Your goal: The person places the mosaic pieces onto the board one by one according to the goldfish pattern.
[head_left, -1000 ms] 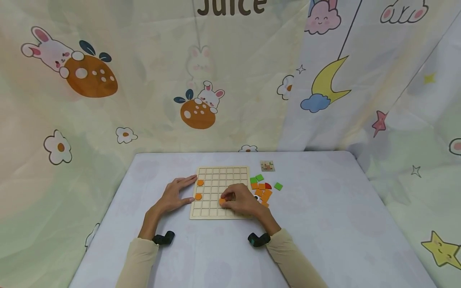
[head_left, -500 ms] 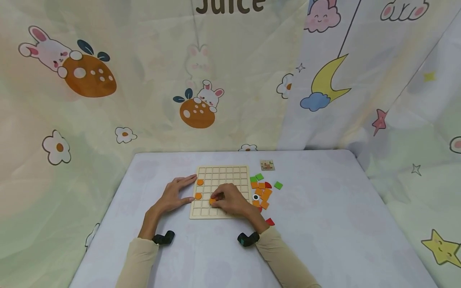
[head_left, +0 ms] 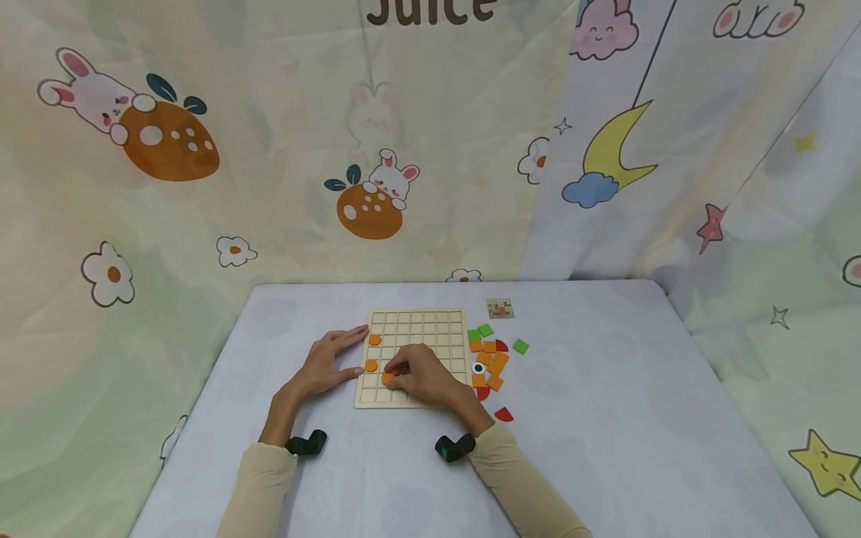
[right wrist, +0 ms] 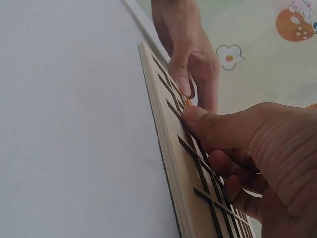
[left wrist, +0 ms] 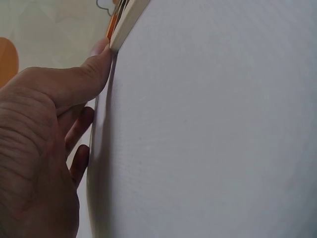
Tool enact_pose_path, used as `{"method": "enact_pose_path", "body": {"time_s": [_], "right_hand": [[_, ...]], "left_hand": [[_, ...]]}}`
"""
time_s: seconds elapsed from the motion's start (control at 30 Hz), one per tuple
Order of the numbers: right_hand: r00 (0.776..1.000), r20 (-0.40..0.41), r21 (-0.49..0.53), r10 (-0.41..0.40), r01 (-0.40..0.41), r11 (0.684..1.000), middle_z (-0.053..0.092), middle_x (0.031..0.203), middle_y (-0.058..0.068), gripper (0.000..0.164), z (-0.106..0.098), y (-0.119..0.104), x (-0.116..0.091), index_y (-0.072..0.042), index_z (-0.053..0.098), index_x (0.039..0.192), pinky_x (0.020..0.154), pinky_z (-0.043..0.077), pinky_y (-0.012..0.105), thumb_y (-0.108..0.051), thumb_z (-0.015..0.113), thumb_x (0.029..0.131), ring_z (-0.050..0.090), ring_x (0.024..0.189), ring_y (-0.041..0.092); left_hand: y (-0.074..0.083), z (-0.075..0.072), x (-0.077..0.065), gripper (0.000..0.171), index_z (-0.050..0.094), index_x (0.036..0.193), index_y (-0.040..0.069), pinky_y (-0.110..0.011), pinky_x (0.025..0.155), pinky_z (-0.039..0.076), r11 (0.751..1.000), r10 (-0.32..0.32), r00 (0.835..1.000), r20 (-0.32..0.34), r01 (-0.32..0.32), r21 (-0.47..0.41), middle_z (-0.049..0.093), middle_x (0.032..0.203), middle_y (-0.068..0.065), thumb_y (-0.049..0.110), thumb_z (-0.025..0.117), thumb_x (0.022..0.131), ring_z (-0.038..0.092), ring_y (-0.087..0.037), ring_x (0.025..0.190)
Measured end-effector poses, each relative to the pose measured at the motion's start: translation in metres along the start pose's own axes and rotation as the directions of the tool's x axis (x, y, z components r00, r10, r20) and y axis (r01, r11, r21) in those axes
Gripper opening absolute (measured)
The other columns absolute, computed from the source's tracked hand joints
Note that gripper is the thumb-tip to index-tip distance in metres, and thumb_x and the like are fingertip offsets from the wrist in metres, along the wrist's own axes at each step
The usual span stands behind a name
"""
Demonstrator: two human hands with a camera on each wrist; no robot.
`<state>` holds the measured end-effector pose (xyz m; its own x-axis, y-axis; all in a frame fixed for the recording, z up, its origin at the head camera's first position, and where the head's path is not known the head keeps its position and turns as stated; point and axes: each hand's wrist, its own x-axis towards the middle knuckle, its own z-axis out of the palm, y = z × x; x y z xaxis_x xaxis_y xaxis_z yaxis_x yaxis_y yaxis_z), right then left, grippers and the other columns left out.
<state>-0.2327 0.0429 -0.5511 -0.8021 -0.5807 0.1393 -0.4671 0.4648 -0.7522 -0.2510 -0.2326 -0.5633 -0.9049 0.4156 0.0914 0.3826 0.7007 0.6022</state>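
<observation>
Leftward over the board (head_left: 444, 339), the right hand (head_left: 425, 372) has moved, its grip pinching an orange piece (head_left: 387, 379); the left hand (head_left: 326, 365), spread, touches the board's left edge. Two discs (head_left: 375, 340) lie on the board; loose pieces (head_left: 498, 363) right of it seem left to place.

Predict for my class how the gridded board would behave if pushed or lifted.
The gridded board would likely lift stiffly, since its edge looks straight and solid. Pushed, it would probably slide rather than tip, being broad and flat on the white table. Tilted, it might shed the orange discs, which appear simply to rest on top.
</observation>
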Motion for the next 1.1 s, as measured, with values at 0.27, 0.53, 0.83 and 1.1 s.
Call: {"method": "enact_pose_path", "body": {"time_s": [0.27,0.53,0.83,1.1], "right_hand": [[1.000,0.010,-0.018,-0.004,0.004,1.000,0.082,0.103,-0.001,0.020,-0.001,-0.002,0.001,-0.008,0.085,0.112,0.081,0.055,0.019,-0.016,0.088,0.094,0.067,0.088,0.000],[1.000,0.003,-0.033,-0.008,0.008,0.999,0.081,0.098,-0.002,0.013,0.001,-0.006,0.003,-0.008,0.086,0.108,0.075,0.053,0.018,-0.014,0.086,0.095,0.063,0.082,-0.001],[1.000,-0.006,-0.033,-0.008,0.008,0.999,0.081,0.096,0.000,0.013,0.000,-0.010,0.001,-0.007,0.085,0.107,0.077,0.053,0.020,-0.013,0.086,0.095,0.064,0.082,0.004],[1.000,0.002,0.009,0.011,-0.011,1.000,0.084,0.106,0.003,0.022,-0.009,-0.009,-0.002,-0.004,0.085,0.114,0.082,0.057,0.021,-0.013,0.087,0.094,0.070,0.090,0.007]], "left_hand": [[0.002,-0.001,-0.001,0.083,0.049,0.165,0.013,-0.072,0.120,0.028,1.000,-0.001,1.000,-0.002,0.001,0.008,0.045,0.175,-0.009,0.026,0.087,0.093,0.044,-0.042,0.150],[0.000,0.000,-0.001,0.082,0.050,0.164,0.012,-0.073,0.118,0.030,1.000,0.020,1.000,-0.020,-0.020,0.021,0.047,0.173,-0.009,0.029,0.087,0.093,0.046,-0.042,0.149],[-0.001,0.000,-0.001,0.084,0.049,0.166,0.016,-0.069,0.119,0.030,1.000,-0.001,1.000,-0.002,0.001,0.019,0.046,0.175,-0.004,0.030,0.088,0.092,0.045,-0.039,0.150],[-0.002,0.000,0.000,0.084,0.048,0.166,0.016,-0.069,0.119,0.029,1.000,-0.002,1.000,0.003,0.002,0.030,0.045,0.175,-0.004,0.030,0.087,0.093,0.044,-0.039,0.151]]}}
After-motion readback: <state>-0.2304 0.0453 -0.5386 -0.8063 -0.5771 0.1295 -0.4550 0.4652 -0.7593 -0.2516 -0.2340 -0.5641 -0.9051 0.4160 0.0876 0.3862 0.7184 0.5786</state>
